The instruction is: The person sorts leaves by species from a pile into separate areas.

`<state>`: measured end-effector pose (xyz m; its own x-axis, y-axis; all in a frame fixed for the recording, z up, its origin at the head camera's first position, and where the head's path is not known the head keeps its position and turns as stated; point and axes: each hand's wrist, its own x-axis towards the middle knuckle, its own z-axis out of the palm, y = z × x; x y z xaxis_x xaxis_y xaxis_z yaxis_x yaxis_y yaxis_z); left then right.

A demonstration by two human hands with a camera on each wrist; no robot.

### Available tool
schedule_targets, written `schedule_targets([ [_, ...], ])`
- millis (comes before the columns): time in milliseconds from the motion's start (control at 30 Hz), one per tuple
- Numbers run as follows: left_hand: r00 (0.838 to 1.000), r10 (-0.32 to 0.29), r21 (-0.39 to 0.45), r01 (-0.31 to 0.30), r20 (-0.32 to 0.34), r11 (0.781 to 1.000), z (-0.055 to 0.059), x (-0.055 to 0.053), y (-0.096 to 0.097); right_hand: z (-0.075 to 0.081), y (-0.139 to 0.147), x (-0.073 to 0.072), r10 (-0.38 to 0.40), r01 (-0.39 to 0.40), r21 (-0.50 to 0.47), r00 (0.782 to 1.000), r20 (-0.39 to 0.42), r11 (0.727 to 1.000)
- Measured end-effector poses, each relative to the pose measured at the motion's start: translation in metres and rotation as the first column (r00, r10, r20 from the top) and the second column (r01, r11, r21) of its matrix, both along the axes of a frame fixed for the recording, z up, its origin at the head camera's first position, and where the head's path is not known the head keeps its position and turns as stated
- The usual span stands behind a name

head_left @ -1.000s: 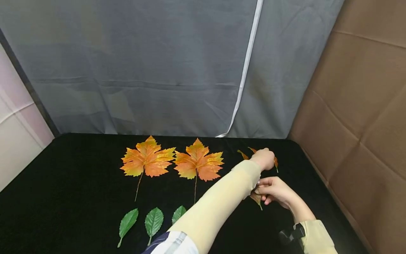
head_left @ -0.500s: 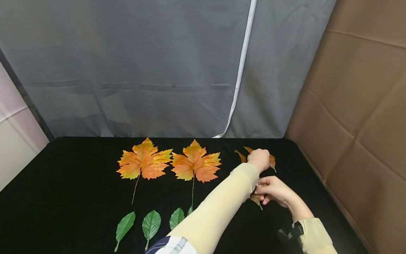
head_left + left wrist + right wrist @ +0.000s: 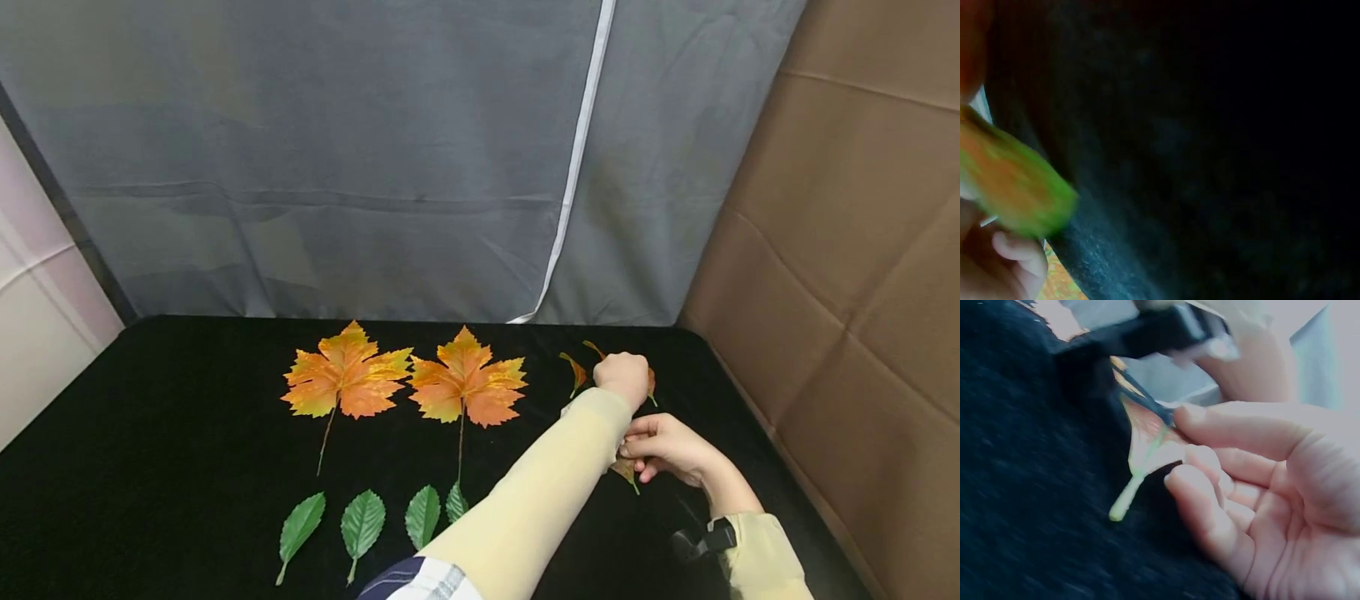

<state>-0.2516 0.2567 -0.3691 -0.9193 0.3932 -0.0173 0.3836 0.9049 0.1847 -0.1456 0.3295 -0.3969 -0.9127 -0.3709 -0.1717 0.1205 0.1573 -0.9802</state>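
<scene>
My left hand [image 3: 624,375] reaches across to the far right of the black table. In the left wrist view its curled fingers [image 3: 1016,250] are at a blurred orange-and-green leaf [image 3: 1016,181], which they seem to grip; the head view hides the fingertips. An orange leaf end [image 3: 652,387] shows to the right of that hand. Just beneath the left wrist, my right hand [image 3: 671,450] pinches a folded brownish leaf [image 3: 625,472] between thumb and fingers. In the right wrist view this leaf's pale green stem [image 3: 1125,499] points away from the fingers.
Two orange maple leaves [image 3: 348,371] [image 3: 468,375] lie side by side at the back. Several green leaves [image 3: 363,525] form a row in front, the last partly behind my left sleeve [image 3: 517,500]. Small orange leaves [image 3: 576,372] lie left of my left hand. A brown wall [image 3: 847,292] borders the right.
Both hands have shifted slightly to the right, the right hand keeping its leaf. More of the small orange leaf left of my left hand and of the rightmost green leaf shows.
</scene>
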Motion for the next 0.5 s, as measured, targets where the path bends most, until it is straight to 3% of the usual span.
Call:
schedule_targets([
  [300,0.999,0.044,0.005,-0.044,0.021,0.999,0.002,0.003,0.002,0.003,0.043,0.009,0.094,-0.098,-0.141,0.995,-0.039,0.985],
  [500,0.997,0.075,0.018,-0.076,0.036,0.997,0.002,0.002,-0.001,0.009,0.067,0.018,0.012,-0.051,-0.271,0.990,-0.144,0.961],
])
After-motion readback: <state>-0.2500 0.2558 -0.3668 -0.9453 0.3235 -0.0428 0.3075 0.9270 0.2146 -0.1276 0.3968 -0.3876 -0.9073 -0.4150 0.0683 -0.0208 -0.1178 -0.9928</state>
